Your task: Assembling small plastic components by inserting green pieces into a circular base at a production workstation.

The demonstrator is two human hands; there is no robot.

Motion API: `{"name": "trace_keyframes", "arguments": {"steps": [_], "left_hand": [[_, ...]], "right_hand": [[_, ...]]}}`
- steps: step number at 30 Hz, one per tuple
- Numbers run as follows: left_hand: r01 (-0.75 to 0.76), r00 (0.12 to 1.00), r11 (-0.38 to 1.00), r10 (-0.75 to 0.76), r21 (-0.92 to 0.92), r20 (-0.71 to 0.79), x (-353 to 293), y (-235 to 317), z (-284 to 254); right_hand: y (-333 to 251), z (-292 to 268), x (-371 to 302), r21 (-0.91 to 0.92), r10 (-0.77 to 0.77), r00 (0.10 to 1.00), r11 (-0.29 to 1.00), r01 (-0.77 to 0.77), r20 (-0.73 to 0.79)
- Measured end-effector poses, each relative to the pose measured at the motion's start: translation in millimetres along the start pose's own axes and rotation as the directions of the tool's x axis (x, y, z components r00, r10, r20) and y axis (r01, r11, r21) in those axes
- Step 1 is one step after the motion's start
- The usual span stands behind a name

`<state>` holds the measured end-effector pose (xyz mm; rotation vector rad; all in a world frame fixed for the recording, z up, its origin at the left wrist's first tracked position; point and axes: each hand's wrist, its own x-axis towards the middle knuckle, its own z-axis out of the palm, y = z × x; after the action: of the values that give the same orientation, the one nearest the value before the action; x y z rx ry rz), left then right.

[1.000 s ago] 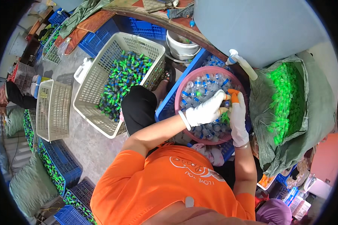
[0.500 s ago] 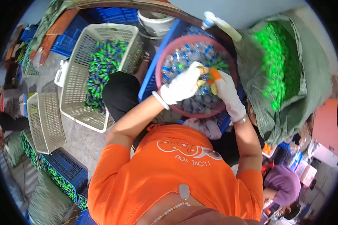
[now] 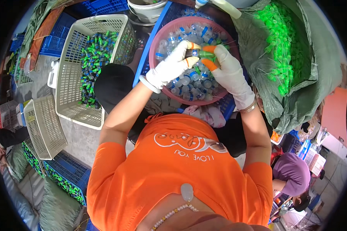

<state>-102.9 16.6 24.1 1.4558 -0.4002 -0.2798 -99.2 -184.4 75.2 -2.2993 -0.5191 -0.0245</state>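
Note:
Over a pink basin (image 3: 154, 43), a small bottle with a dark body and a green cap end (image 3: 198, 53) lies sideways between my hands. My left hand (image 3: 167, 68), in a white glove with orange fingertips, is closed on its body end. Gloved the same way, my right hand (image 3: 230, 75) pinches around the green cap end, its fingers partly hiding it. Below them, the basin holds many small clear bottles (image 3: 189, 82) with blue bands. An open green woven sack (image 3: 254, 57) to the right contains bright green caps with thin stems (image 3: 280, 50).
A cream slatted crate (image 3: 67, 86) of green-capped bottles stands at the left, beside another cream crate (image 3: 46, 127). Blue crates (image 3: 69, 169) are lower left. The basin rests in a blue tray (image 3: 146, 61). A person in purple (image 3: 292, 173) is at lower right.
The view has shifted, so the basin and crates sit higher and further left. The bottle between my hands now shows more plainly, with my right fingers on its green end.

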Motion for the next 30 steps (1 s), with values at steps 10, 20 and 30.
{"name": "trace_keyframes", "arguments": {"steps": [10,20,30], "left_hand": [[-0.241,0.946,0.800,0.319,0.550,-0.049,-29,-14,-30],[0.064,0.850,0.272,0.489,0.960,-0.195,-17,-15,-65],[-0.077,0.929,0.338,0.365,0.938,-0.056,49,-81,19]], "right_hand": [[4,36,-12,0.433,0.251,0.944,0.842,-0.321,0.212],[66,27,-25,-0.538,-0.026,0.994,0.842,-0.036,-0.109],[57,69,-9,-0.749,0.058,0.997,0.659,-0.074,-0.048]]}}
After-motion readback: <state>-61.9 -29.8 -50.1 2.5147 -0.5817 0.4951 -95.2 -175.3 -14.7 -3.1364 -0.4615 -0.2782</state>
